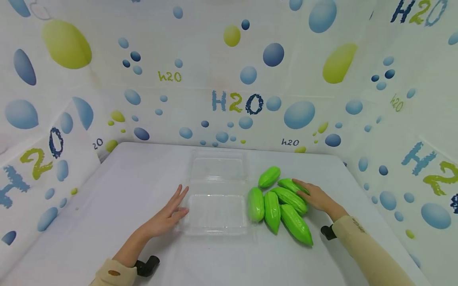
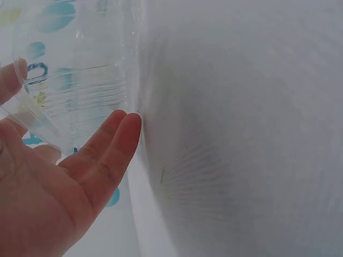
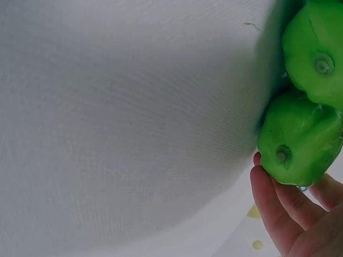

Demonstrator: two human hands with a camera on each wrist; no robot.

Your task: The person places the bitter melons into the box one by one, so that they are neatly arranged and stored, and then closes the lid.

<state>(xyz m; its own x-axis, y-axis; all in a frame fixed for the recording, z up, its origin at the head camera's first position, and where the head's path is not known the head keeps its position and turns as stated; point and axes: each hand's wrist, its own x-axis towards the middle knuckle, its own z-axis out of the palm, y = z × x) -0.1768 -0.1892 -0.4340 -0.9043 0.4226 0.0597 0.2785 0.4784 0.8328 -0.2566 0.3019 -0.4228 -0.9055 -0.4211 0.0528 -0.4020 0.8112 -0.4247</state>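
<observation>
A clear plastic clamshell box (image 1: 217,194) lies open on the white table (image 1: 118,186), its lid folded back. My left hand (image 1: 171,212) rests flat with straight fingers against the box's left edge (image 2: 75,91). To the right of the box lie several bright green ridged fruits (image 1: 279,202). My right hand (image 1: 315,195) lies on the far right side of the pile, fingers touching one green fruit (image 1: 290,185). In the right wrist view the fingertips (image 3: 268,187) sit against the end of a green fruit (image 3: 300,139), another fruit (image 3: 316,48) above it.
Walls (image 1: 236,79) papered with blue and green bubbles and "H2O" lettering close in the table on three sides. Bare white tabletop stretches left of the box and along the near edge.
</observation>
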